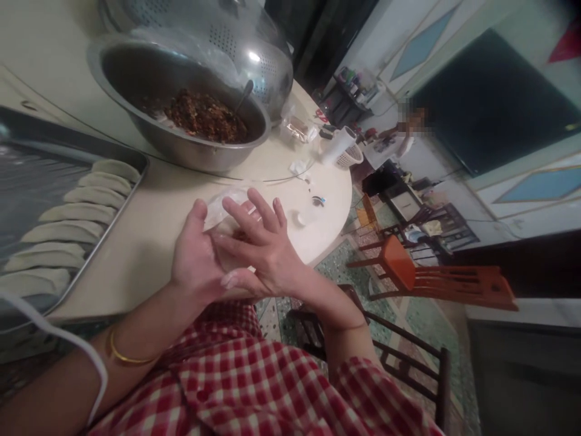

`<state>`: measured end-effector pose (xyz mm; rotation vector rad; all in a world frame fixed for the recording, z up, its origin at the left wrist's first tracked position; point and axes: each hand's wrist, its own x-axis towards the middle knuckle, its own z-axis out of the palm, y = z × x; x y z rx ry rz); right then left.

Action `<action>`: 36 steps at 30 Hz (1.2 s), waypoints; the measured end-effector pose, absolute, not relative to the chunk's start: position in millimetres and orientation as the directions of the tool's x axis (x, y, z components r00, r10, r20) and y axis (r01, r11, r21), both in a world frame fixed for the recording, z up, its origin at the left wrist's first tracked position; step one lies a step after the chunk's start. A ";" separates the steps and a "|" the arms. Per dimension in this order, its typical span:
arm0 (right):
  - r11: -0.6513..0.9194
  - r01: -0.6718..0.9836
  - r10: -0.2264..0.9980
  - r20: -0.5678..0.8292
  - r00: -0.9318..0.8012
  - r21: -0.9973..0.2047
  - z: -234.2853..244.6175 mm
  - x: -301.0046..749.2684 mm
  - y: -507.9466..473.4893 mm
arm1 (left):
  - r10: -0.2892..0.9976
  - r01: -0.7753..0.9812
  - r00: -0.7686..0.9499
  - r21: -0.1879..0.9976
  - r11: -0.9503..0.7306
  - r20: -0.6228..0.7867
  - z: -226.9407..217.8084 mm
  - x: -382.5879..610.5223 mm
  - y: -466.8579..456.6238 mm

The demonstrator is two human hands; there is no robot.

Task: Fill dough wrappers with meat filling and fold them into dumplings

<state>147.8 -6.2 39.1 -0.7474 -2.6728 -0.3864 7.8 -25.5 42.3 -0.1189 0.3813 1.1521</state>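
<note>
My left hand (193,260) is palm up over the table's near edge, thumb stretched upward. My right hand (272,248) lies across its palm and fingers, its own fingers spread and a whitish smear on the thumb tip. The overlap hides most of the left fingers and whatever may lie between the palms. A pale, translucent sheet (224,203) shows just beyond my left thumb; whether it is touched, I cannot tell. Ahead stands a steel bowl (181,154) of brown minced filling (206,118) with a spoon (246,94). Folded dumplings (68,233) line a metal tray (109,230) at left.
A perforated steel colander (276,75) stands behind the bowl. A white basket (351,157), a paper roll (340,144) and a small white round item (304,218) are on the table's right side. An orange chair (399,263) and a person (393,145) are farther right. A white cable (59,336) crosses my left forearm.
</note>
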 end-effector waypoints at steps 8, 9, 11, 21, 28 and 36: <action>0.789 0.568 0.452 0.403 -0.796 0.235 26.5 141.5 -12.5 | 0.879 -0.923 0.301 0.121 0.366 -0.370 48.5 8.7 -26.0; 0.797 0.554 0.431 0.415 -0.801 0.242 25.2 141.2 -14.8 | 0.880 -0.926 0.277 0.139 0.352 -0.385 48.0 7.5 -25.9; 0.808 0.534 0.391 0.453 -0.802 0.249 22.5 141.5 -20.1 | 0.881 -0.923 0.230 0.194 0.332 -0.413 46.2 3.6 -25.3; 0.824 0.542 0.408 0.491 -0.770 0.166 10.7 159.5 -35.2 | 0.923 -0.910 0.212 0.278 0.307 -0.322 40.6 -7.7 -25.8; 0.765 0.621 0.475 0.501 -0.723 0.171 13.6 136.0 -29.2 | 0.889 -0.907 0.248 0.230 0.353 -0.385 47.1 5.1 -29.6; 0.799 0.577 0.429 0.510 -0.745 0.170 5.4 149.1 -39.8 | 0.924 -0.890 0.140 0.364 0.276 -0.357 46.0 -6.1 -24.9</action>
